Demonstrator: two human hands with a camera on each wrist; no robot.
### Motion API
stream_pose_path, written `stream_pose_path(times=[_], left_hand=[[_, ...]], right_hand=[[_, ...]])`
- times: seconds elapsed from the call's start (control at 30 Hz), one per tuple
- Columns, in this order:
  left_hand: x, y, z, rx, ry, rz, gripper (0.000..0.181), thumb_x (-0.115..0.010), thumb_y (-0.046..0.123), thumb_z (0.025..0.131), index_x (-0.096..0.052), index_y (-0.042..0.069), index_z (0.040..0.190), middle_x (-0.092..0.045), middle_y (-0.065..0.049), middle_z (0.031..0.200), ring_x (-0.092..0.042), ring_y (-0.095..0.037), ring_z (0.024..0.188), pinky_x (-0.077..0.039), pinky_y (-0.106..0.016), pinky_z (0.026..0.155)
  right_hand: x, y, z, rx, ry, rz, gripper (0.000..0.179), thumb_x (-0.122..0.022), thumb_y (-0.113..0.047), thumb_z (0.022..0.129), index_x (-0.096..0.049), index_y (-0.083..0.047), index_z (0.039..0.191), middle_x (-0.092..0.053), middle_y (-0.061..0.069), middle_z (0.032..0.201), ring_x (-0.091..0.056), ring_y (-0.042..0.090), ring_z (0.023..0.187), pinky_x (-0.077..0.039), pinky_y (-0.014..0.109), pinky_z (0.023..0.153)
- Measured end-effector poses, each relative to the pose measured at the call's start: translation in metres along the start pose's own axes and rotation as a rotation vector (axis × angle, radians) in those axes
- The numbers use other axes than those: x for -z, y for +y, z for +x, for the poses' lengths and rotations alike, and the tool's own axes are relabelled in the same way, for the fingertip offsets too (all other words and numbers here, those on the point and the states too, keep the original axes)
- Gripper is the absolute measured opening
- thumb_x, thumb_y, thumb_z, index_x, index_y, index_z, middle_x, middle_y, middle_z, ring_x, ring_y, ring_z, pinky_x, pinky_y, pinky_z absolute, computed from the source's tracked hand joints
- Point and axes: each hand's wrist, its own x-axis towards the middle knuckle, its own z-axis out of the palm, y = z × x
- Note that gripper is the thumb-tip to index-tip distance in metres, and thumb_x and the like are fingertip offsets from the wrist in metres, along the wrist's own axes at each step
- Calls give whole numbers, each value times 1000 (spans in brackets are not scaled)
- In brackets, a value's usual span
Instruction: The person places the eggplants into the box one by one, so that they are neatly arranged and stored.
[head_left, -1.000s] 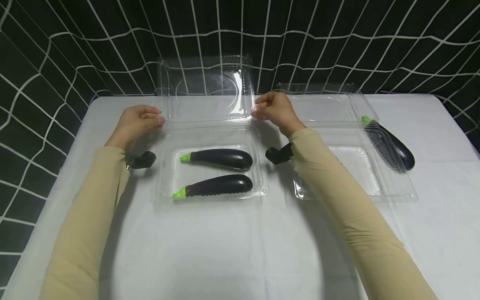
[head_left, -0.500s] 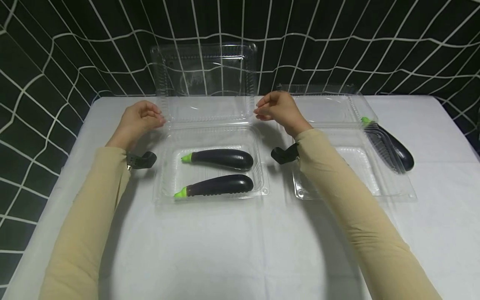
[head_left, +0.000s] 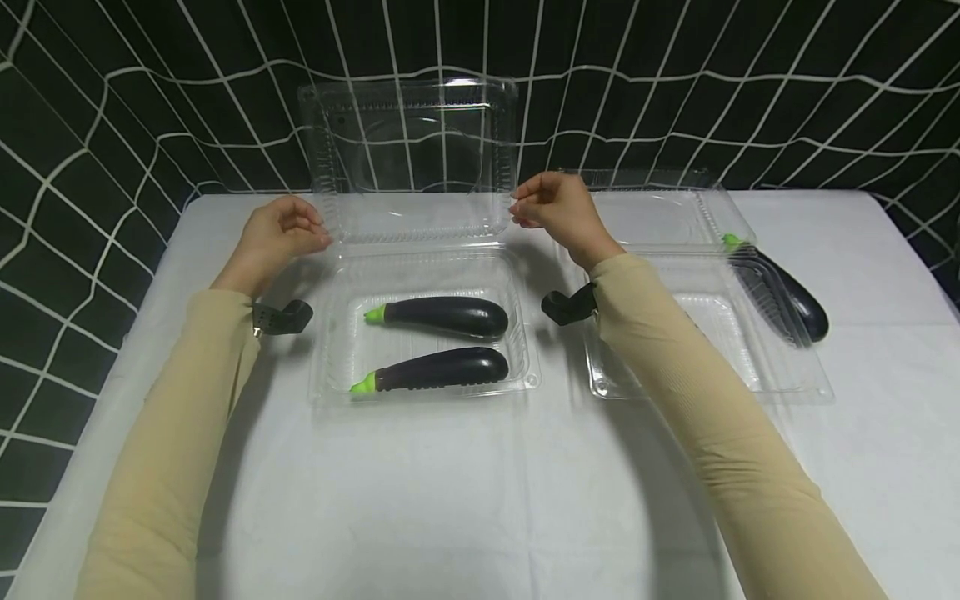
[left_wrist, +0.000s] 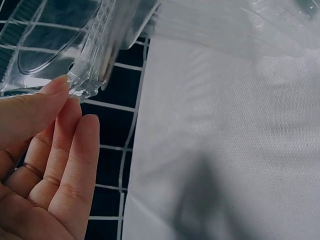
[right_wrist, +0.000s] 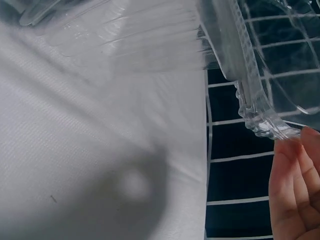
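A clear plastic clamshell container [head_left: 321,358] sits mid-table with its lid [head_left: 420,158] raised at the back. Two dark eggplants with green stem ends lie inside: the upper eggplant [head_left: 450,317] and the lower eggplant [head_left: 450,368]. At the lid's left side, my left hand [head_left: 273,237] pinches the edge; in the left wrist view its thumb and fingertips meet at the lid's ridged corner [left_wrist: 85,82]. My right hand [head_left: 566,212] pinches the opposite side, and the right wrist view has its fingertips on the lid's rim [right_wrist: 260,117].
A second clear clamshell container [head_left: 600,387], lid up, stands at the right, partly behind my right sleeve [head_left: 675,367]. A third eggplant [head_left: 802,300] lies at its right side, partly seen through the plastic. White netting [head_left: 645,133] hangs behind the white-covered table [head_left: 420,500].
The lid has swung up: its far edge sits higher and looks wider in the head view. My right hand has shifted slightly upward and right; both eggplants remain in the container.
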Motion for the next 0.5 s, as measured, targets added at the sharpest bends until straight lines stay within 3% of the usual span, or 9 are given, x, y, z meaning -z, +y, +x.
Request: stream_pose_path(times=[0.3, 0.5], left_hand=[[0, 3, 1, -31, 18, 0, 18, -64, -9, 82, -52, -3, 96, -58, 8, 76, -58, 0, 71, -48, -14, 65], [1, 11, 6, 18, 34, 44, 22, -61, 1, 89, -52, -5, 109, -57, 0, 90, -58, -3, 78, -52, -19, 77]], right_hand=[[1, -1, 1, 47, 29, -61, 10, -62, 5, 87, -60, 10, 96, -62, 6, 81, -61, 8, 69, -54, 19, 67], [2, 1, 0, 49, 39, -61, 10, -63, 7, 86, -61, 11, 94, -62, 4, 77, -61, 7, 67, -54, 19, 65]])
